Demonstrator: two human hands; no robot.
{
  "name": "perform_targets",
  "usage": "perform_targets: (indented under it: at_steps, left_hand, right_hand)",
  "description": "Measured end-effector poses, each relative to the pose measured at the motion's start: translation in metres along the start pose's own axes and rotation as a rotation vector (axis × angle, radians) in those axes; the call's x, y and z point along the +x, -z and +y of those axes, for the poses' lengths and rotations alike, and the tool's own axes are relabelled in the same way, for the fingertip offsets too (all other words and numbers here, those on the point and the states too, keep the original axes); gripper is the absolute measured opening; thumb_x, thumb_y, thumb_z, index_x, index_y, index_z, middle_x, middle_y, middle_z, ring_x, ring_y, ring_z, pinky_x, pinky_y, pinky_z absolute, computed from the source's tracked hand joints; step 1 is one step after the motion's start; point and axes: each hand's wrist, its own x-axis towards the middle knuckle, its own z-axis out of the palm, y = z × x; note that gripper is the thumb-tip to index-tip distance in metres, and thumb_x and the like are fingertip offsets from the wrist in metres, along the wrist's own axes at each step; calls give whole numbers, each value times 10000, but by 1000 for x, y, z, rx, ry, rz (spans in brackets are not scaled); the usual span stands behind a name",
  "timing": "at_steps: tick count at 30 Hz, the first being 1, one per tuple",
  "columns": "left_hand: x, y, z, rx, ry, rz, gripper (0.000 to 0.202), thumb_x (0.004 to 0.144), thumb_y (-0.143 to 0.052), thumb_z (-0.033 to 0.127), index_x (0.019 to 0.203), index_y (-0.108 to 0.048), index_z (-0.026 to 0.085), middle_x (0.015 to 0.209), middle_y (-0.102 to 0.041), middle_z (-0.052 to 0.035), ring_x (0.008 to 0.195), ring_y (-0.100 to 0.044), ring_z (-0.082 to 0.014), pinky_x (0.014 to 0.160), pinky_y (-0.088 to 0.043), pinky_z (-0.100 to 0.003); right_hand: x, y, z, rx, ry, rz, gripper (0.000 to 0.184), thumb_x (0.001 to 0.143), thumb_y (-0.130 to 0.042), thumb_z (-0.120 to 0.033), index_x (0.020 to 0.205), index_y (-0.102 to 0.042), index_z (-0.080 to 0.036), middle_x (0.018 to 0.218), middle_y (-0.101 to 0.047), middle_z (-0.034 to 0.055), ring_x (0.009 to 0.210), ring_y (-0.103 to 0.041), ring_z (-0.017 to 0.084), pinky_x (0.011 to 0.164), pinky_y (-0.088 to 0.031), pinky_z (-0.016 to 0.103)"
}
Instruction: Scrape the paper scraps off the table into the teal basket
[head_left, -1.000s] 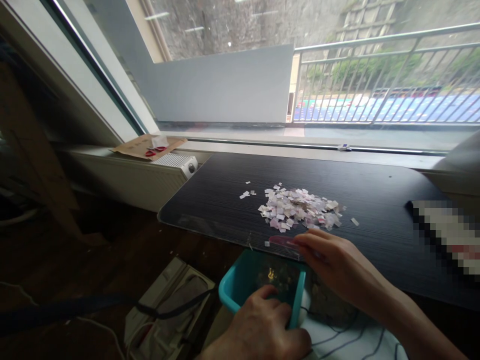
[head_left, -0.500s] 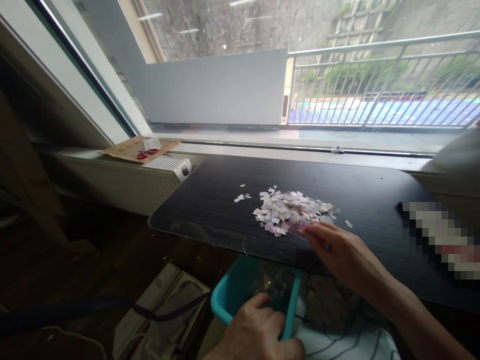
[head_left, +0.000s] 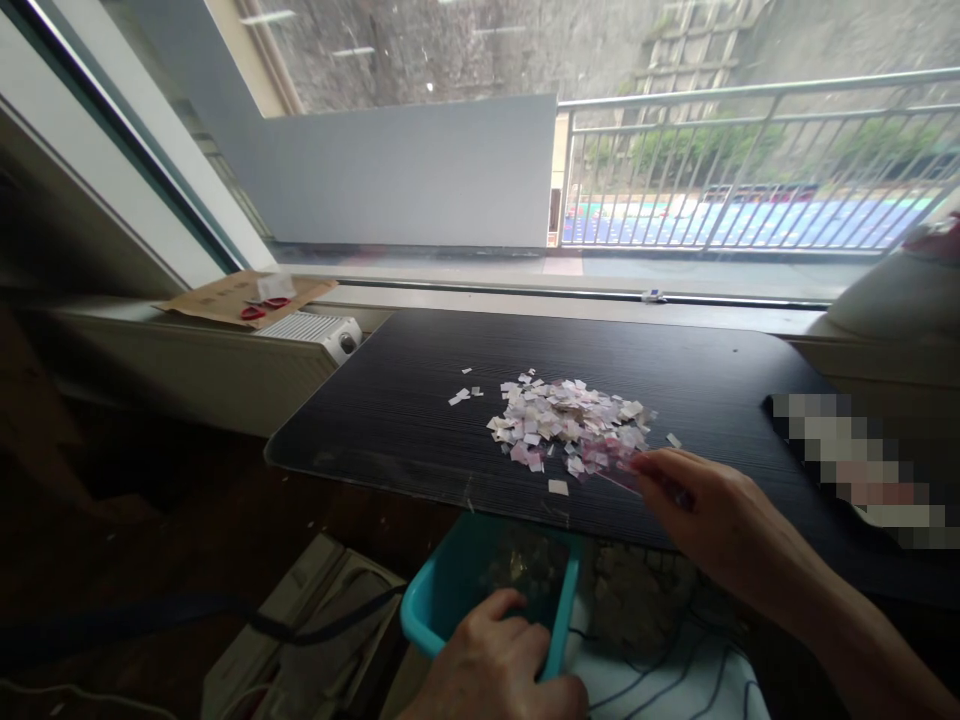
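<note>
On the dark tabletop (head_left: 390, 400) lies a heap of small cut paper pieces (head_left: 555, 415), mostly white and pale pink. At the heap's near right edge, my right hand (head_left: 697, 490) pinches a thin pinkish clear plastic sheet (head_left: 619, 468), which touches the pieces. Below the table's front edge, a teal bin (head_left: 435, 600) holds crumpled clear and shiny scraps. My left hand (head_left: 499, 655) is wrapped over the bin's near rim, hiding part of it. One white piece (head_left: 558, 487) rests alone close to the table's front edge, and a few others lie left of the heap.
Red-handled scissors (head_left: 266, 308) lie on a brown paper envelope (head_left: 217, 295) on the sill, above a radiator (head_left: 307, 330). A blurred-out object (head_left: 855, 460) sits at the table's right. Cables (head_left: 697, 680) run beside the bin. A window fills the background.
The camera view has shifted slightly. My right hand and the plastic sheet have drawn back a little from the heap. A white piece now lies nearer the table's front edge. My left hand stays on the bin.
</note>
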Motion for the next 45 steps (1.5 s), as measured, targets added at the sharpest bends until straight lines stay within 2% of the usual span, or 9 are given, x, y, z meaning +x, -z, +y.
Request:
perform_targets:
  at_steps: [8, 13, 18, 21, 27, 35, 45]
  left_hand:
    - [1, -1, 0, 6, -1, -4, 216, 899, -475, 199, 693, -531, 235, 536, -406, 38, 471, -367, -140, 735, -472, -333]
    - [1, -2, 1, -24, 15, 13, 272, 921, -411, 198, 683, -538, 231, 534, -389, 30, 469, -358, -144, 748, -467, -341]
    - [3, -4, -1, -42, 4, 20, 263, 925, -439, 218, 682, -538, 239, 530, -385, 33, 461, -350, -149, 736, -463, -338]
    - [4, -4, -2, -46, -2, 33, 282, 936, -417, 217, 682, -538, 240, 523, -381, 32, 460, -349, -153, 740, -462, -334]
    - [5, -1, -1, -37, 7, 12, 300, 927, -386, 185, 664, -524, 227, 530, -385, 23, 463, -356, -151, 736, -460, -328]
    - [8, -5, -3, -30, -12, 1, 229, 901, -456, 188, 686, -521, 233, 534, -388, 34, 463, -363, -147, 733, -462, -328]
    - [9, -3, 2, -43, 12, -8, 301, 928, -390, 186, 659, -518, 230, 535, -376, 23, 468, -344, -156, 741, -462, -333]
  right_hand:
    - [-4, 4, 4, 0, -34, -5, 182, 878, -513, -275, 931, -679, -223, 739, -681, -5, 606, -607, 142, 569, -421, 245]
    - [-4, 7, 2, -6, -63, 9, 163, 869, -528, -266, 901, -679, -213, 714, -668, -2, 604, -596, 143, 551, -399, 244]
    - [9, -3, -4, 82, 13, -40, 182, 903, -487, -245, 901, -664, -204, 769, -659, 0, 624, -581, 125, 587, -402, 233]
    - [12, -6, -2, 64, 11, -19, 193, 911, -475, -254, 848, -648, -196, 760, -643, 5, 621, -567, 127, 585, -392, 239]
    - [-2, 3, 4, 70, -44, -56, 162, 890, -510, -263, 929, -661, -219, 746, -652, -16, 591, -564, 122, 586, -401, 239]
    - [-7, 0, -14, 173, -9, -137, 203, 907, -461, -238, 917, -664, -221, 812, -671, -5, 671, -604, 128, 624, -422, 243]
    - [-5, 3, -13, 90, -32, -84, 177, 889, -484, -264, 877, -657, -230, 755, -673, -12, 602, -593, 124, 567, -415, 233]
